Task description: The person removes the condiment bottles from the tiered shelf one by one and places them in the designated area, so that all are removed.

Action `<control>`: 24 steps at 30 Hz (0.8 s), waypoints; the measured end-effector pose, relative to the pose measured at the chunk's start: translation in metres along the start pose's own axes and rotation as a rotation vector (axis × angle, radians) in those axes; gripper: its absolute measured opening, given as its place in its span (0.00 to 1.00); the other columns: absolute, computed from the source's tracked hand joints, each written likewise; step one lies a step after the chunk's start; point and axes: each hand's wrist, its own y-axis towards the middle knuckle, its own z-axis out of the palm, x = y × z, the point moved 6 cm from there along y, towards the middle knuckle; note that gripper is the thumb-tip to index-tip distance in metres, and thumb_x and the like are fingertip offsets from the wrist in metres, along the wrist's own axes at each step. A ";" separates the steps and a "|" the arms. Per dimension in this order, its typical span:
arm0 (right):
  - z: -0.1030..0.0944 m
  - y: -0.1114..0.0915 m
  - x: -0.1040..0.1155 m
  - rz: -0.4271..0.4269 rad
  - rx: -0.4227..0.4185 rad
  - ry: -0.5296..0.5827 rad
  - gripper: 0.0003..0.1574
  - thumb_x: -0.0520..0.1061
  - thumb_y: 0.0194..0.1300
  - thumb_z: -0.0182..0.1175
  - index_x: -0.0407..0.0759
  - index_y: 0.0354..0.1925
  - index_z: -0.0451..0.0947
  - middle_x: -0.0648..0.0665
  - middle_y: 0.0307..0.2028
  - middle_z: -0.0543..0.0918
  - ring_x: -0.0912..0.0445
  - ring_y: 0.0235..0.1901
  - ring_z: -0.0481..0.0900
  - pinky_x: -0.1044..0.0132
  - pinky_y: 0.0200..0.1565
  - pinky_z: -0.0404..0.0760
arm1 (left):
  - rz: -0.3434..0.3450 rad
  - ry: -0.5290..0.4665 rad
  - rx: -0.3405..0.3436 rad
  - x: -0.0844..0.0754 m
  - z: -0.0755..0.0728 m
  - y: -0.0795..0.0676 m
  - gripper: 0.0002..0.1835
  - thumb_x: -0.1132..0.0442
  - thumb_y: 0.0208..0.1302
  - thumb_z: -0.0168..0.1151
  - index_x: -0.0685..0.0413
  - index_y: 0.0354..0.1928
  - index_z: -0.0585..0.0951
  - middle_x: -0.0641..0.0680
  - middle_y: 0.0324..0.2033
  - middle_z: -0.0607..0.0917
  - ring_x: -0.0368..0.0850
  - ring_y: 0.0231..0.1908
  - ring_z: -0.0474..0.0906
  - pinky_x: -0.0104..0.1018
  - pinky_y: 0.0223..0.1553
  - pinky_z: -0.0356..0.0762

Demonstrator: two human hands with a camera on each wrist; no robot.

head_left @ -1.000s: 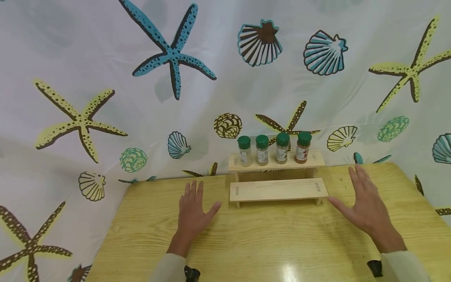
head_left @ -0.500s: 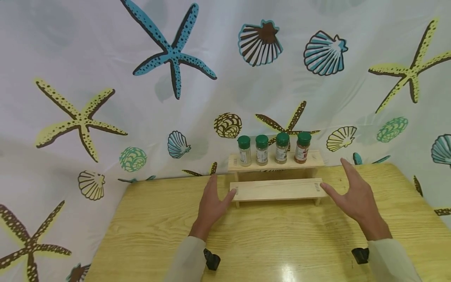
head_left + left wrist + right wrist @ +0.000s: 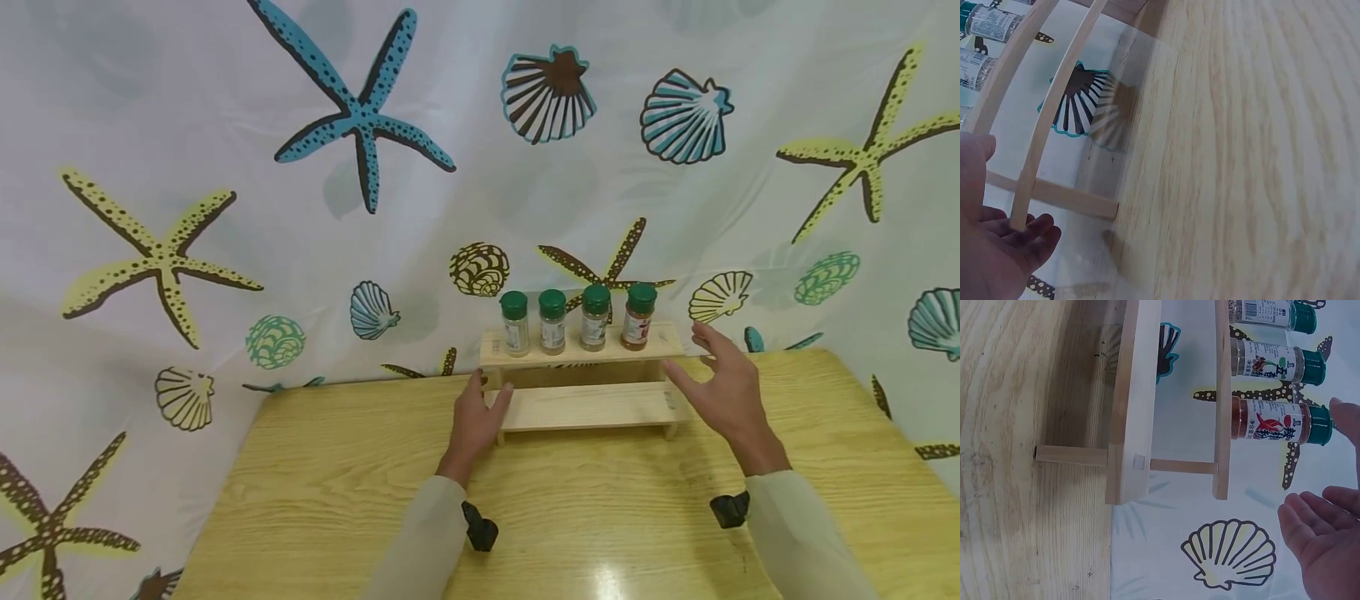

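Observation:
A two-tier wooden rack stands at the back of the table. Its upper tier carries several spice jars with green caps, the rightmost one a jar of red spice. My left hand holds the rack's left end, its thumb at the lower board and its fingers curled about the board's end in the left wrist view. My right hand hovers by the rack's right end, fingers loosely bent and thumb apart. In the right wrist view, a gap shows between that hand and the rack, and nothing is held.
The wooden table spreads out in front of the rack. Behind it hangs a white cloth printed with starfish and shells, close to the rack's back. Black devices are strapped at both wrists, below the sleeves.
My left hand has moved right to the rack's left end and taken hold there. The right hand has come inward and forward, its fingers bending. Rack and jars keep their places.

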 end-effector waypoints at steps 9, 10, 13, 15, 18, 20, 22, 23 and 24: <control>0.013 0.016 -0.002 0.043 0.000 0.098 0.43 0.55 0.62 0.63 0.36 0.67 0.61 0.33 0.63 0.70 0.40 0.61 0.71 0.47 0.56 0.73 | 0.033 0.079 -0.089 -0.009 0.013 0.009 0.21 0.52 0.72 0.49 0.63 0.53 0.76 0.63 0.52 0.81 0.57 0.56 0.76 0.51 0.55 0.74; 0.015 0.017 -0.001 0.047 0.000 0.100 0.43 0.55 0.62 0.63 0.36 0.67 0.61 0.33 0.62 0.70 0.40 0.60 0.71 0.47 0.56 0.73 | 0.032 0.095 -0.107 -0.009 0.013 0.009 0.19 0.53 0.72 0.50 0.62 0.51 0.78 0.62 0.49 0.83 0.56 0.52 0.78 0.50 0.51 0.76; 0.020 0.021 0.001 0.058 -0.002 0.111 0.41 0.54 0.63 0.62 0.36 0.66 0.62 0.32 0.61 0.71 0.40 0.60 0.71 0.46 0.57 0.73 | 0.047 0.154 -0.165 -0.010 0.012 0.008 0.14 0.59 0.71 0.51 0.62 0.43 0.80 0.61 0.36 0.85 0.52 0.35 0.81 0.44 0.36 0.78; 0.023 0.025 0.001 0.072 -0.003 0.118 0.41 0.55 0.62 0.62 0.36 0.66 0.63 0.33 0.61 0.71 0.40 0.60 0.71 0.47 0.57 0.73 | 0.059 0.177 -0.193 -0.011 0.011 0.008 0.12 0.62 0.71 0.52 0.63 0.39 0.81 0.60 0.28 0.83 0.49 0.26 0.76 0.41 0.27 0.74; 0.027 0.030 0.002 0.094 -0.005 0.123 0.41 0.56 0.62 0.63 0.37 0.65 0.64 0.34 0.61 0.72 0.41 0.60 0.71 0.47 0.57 0.73 | 0.080 0.196 -0.228 -0.011 0.011 0.007 0.12 0.63 0.70 0.52 0.66 0.37 0.81 0.60 0.25 0.83 0.47 0.23 0.75 0.39 0.24 0.72; 0.030 0.034 0.002 0.110 -0.007 0.131 0.41 0.56 0.62 0.63 0.37 0.65 0.64 0.34 0.61 0.72 0.41 0.60 0.71 0.47 0.57 0.73 | 0.108 0.219 -0.254 -0.012 0.011 0.007 0.13 0.63 0.70 0.52 0.66 0.37 0.81 0.60 0.26 0.84 0.49 0.25 0.78 0.40 0.24 0.74; 0.032 0.038 0.001 0.123 -0.012 0.143 0.40 0.55 0.62 0.63 0.36 0.65 0.64 0.34 0.61 0.72 0.41 0.60 0.71 0.48 0.58 0.73 | 0.117 0.230 -0.265 -0.013 0.012 0.008 0.13 0.63 0.70 0.51 0.66 0.38 0.81 0.60 0.27 0.85 0.49 0.27 0.80 0.41 0.26 0.76; 0.033 0.039 0.001 0.128 -0.014 0.153 0.40 0.55 0.62 0.63 0.36 0.64 0.65 0.34 0.61 0.72 0.41 0.60 0.71 0.48 0.58 0.73 | 0.116 0.234 -0.266 -0.013 0.013 0.008 0.13 0.63 0.70 0.52 0.66 0.37 0.81 0.60 0.28 0.85 0.50 0.27 0.80 0.42 0.27 0.76; 0.034 0.041 0.001 0.131 -0.016 0.161 0.39 0.55 0.62 0.63 0.36 0.64 0.65 0.34 0.61 0.72 0.41 0.60 0.71 0.48 0.58 0.72 | 0.116 0.237 -0.264 -0.013 0.014 0.009 0.13 0.63 0.70 0.51 0.65 0.37 0.81 0.60 0.27 0.84 0.49 0.27 0.80 0.42 0.27 0.76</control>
